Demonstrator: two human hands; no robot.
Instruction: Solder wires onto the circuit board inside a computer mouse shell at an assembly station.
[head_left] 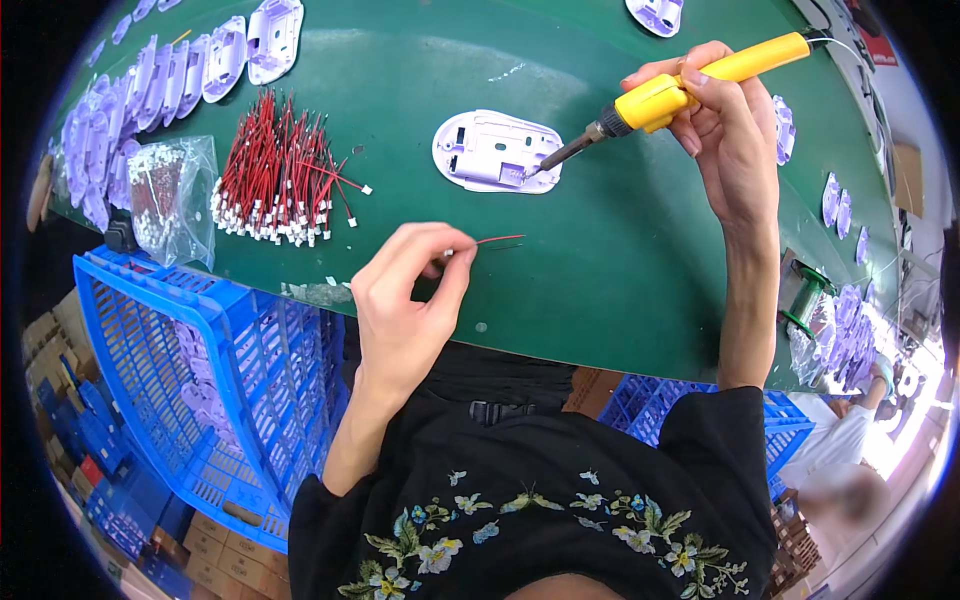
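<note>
My right hand (715, 120) is closed around a yellow soldering iron (720, 75). The iron's dark tip reaches down to the right part of a pale lilac plastic housing (485, 135), near a small metal contact area. That housing lies on the green table, its inner side up. Between the thumb and forefinger of my left hand (415, 280) is a thin red and black wire lead (497, 239), its free ends pointing right, apart from the housing. Left of that hand lies a heap of red and black wire leads (280, 165) with white connectors.
A clear bag of white connectors (172, 200) sits beside the heap. Several lilac housings (150, 90) line the far left. A green spool (806, 298) stands at the right edge. Blue plastic crates (180, 380) are below the table. Another person (835, 470) is at lower right.
</note>
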